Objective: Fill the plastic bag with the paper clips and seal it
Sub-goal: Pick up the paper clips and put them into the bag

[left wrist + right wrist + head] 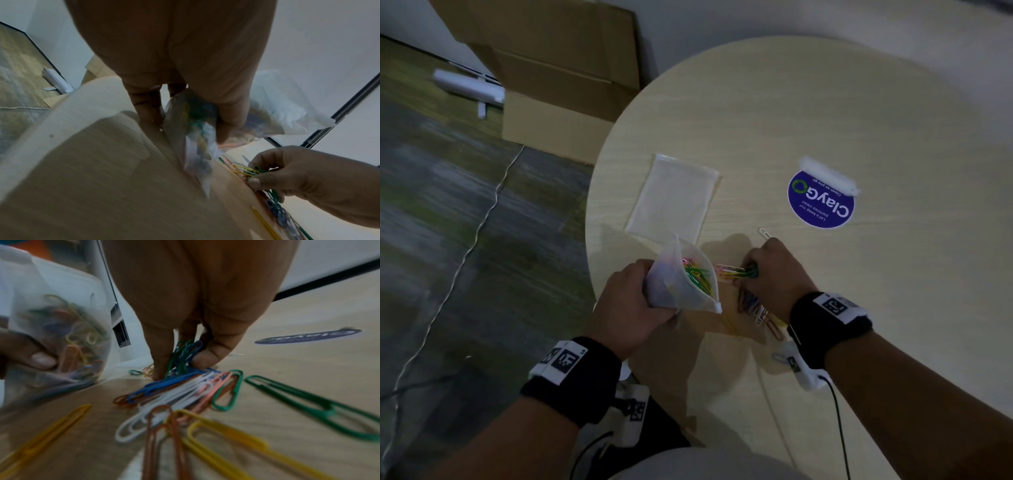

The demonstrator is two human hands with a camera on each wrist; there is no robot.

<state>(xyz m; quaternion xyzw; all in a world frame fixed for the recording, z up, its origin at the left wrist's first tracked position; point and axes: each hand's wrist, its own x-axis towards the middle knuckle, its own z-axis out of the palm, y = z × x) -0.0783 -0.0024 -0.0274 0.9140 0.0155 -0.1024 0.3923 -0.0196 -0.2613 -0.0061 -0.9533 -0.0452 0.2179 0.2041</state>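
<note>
My left hand (635,301) grips a clear plastic bag (681,284) near the table's front edge, its mouth open toward the right, with several coloured paper clips inside (68,340). Just right of the bag, my right hand (767,274) pinches a bunch of green and blue paper clips (185,353) against the table, seen also in the left wrist view (255,172). More loose paper clips (185,399) lie under and behind the right hand (760,313). One white clip (764,233) lies apart, beyond the right hand.
A second, flat plastic bag (673,198) lies on the round wooden table (825,120) behind the held bag. A blue round sticker (822,202) is at the right. Cardboard boxes (558,78) stand on the floor to the left.
</note>
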